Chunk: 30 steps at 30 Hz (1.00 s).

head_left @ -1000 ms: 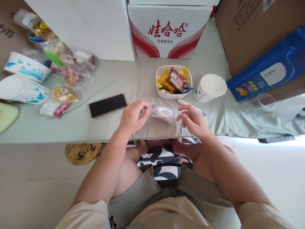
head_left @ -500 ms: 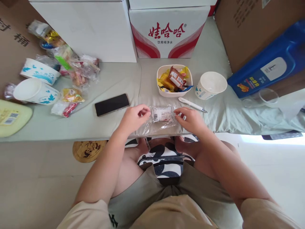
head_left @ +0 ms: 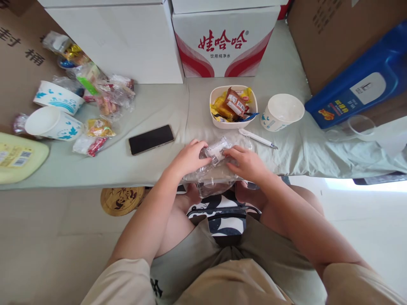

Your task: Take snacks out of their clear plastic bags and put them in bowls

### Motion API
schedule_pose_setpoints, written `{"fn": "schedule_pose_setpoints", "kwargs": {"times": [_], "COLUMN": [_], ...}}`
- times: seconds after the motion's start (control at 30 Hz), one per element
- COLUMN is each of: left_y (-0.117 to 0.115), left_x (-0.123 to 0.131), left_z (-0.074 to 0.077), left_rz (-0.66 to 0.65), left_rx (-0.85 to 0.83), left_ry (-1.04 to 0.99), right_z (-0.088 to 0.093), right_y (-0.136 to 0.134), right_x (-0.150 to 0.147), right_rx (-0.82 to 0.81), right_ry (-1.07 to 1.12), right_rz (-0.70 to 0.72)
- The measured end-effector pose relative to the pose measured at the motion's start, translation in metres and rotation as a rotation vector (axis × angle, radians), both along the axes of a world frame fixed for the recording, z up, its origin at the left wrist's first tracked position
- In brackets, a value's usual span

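Observation:
A small white snack packet with printing and a barcode (head_left: 217, 151) is tilted between my two hands near the table's front edge. My left hand (head_left: 192, 157) pinches its left end between thumb and fingers. From the right, my right hand (head_left: 244, 162) is closed on the packet's other end, fingertips over its face. Clear plastic film (head_left: 216, 187) lies around and under the packet, and part of it hangs past the table edge. A white pen (head_left: 258, 139) lies just beyond my right hand, and a black phone (head_left: 151, 140) is left of my left hand.
Behind the packet stands a white bowl (head_left: 216, 123) of wrapped snacks, with a paper cup (head_left: 276, 118) to its right. A blue bottle (head_left: 356, 84) leans at right. Paper cups, loose wrapped snacks (head_left: 98, 128) and a pale yellow bottle (head_left: 22, 159) are at left. Boxes (head_left: 222, 42) line the back.
Both hands have closed in on the packet, which was lying flat between them and is now turned and tilted. The clear film has shifted toward me, over the table edge.

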<state>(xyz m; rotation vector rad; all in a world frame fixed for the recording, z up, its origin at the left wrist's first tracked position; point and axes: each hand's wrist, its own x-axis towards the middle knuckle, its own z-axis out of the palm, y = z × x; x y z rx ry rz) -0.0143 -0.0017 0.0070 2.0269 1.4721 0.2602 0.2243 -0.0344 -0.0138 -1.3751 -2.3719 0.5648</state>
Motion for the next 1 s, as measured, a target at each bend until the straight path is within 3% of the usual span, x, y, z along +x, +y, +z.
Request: {"fn": "schedule_pose_setpoints", "kwargs": {"times": [0.13,0.33,0.5,0.7,1.0], "left_y": [0.000,0.003,0.012,0.022,0.027], "left_x": [0.001,0.009,0.026,0.047,0.034], "left_z": [-0.002,-0.010,-0.015,-0.012,-0.016], "left_rz": [0.067,0.169,0.256,0.185,0.442], "left_rx": [-0.076,-0.284,-0.419,-0.463,-0.396], "left_ry": [-0.136,-0.714,-1.039,-1.052,-1.089], "right_z": [-0.007,-0.010,-0.006,-0.003,-0.013], "right_y": [0.003,0.005,0.012,0.021,0.032], "right_x": [-0.001,-0.003,-0.001,0.008,0.001], "right_rx": [0.094,-0.036,-0.070,-0.093,-0.200], "right_ry": [0.002,0.146,0.285,0.371,0.490], "right_rz": [-0.013,-0.105,-0.203,-0.305,-0.263]}}
